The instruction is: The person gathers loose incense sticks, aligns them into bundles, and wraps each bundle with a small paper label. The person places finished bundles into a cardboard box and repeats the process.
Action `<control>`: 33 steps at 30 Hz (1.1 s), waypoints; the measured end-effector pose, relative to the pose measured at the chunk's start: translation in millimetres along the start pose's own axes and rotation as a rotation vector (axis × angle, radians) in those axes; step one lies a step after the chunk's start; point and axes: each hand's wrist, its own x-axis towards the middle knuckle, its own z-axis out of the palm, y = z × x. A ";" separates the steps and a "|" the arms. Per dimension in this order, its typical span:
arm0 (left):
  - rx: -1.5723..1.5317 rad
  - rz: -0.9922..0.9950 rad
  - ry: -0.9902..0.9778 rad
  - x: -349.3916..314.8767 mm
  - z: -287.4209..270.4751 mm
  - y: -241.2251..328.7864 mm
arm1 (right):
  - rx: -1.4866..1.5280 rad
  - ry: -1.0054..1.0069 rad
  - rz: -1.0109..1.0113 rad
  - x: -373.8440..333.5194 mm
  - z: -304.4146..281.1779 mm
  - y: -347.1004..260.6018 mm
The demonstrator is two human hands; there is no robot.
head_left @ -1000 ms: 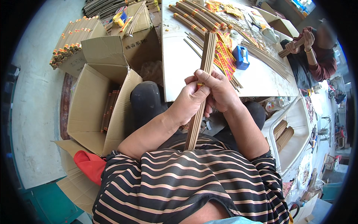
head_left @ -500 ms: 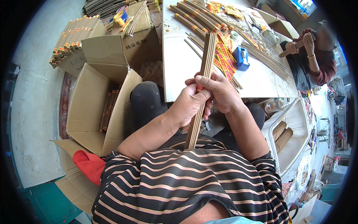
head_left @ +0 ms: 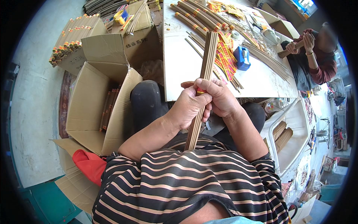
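A bundle of brown incense sticks (head_left: 209, 56) stands on a slant before my chest, its lower end at my striped shirt. My left hand (head_left: 187, 106) is wrapped round its middle from the left. From the right, my right hand (head_left: 222, 98) closes on the same spot, thumb laid across the front. Between the thumbs shows a bit of red and yellow paper band (head_left: 200, 90) on the sticks; most of it is hidden by fingers. Beyond the bundle, red and yellow paper strips (head_left: 225, 56) lie on the white table (head_left: 179, 78), beside a blue tape dispenser (head_left: 242, 59).
Finished bundles (head_left: 190, 21) and loose sticks (head_left: 266, 59) lie on the table. At my left stands an open carton (head_left: 85, 100) with banded bundles inside; more are stacked (head_left: 74, 35) behind it. A white tub (head_left: 294, 145) is at right. A co-worker's hands (head_left: 300, 44) hold sticks at far right.
My right hand has closed more tightly over the band, its thumb and fingers shifting slightly left and up. The bundle stays almost in place. The co-worker's bundle has tilted slightly.
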 end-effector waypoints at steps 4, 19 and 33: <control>-0.039 0.001 0.014 -1.5 -1.2 -3.4 | 0.025 0.011 0.022 0.8 -1.1 4.9; -0.003 -0.048 0.042 -8.5 1.6 -6.6 | 0.009 0.024 -0.017 -3.5 1.3 13.9; 0.000 -0.023 -0.007 -7.3 2.5 -5.4 | 0.025 0.016 -0.025 -4.6 -1.9 10.4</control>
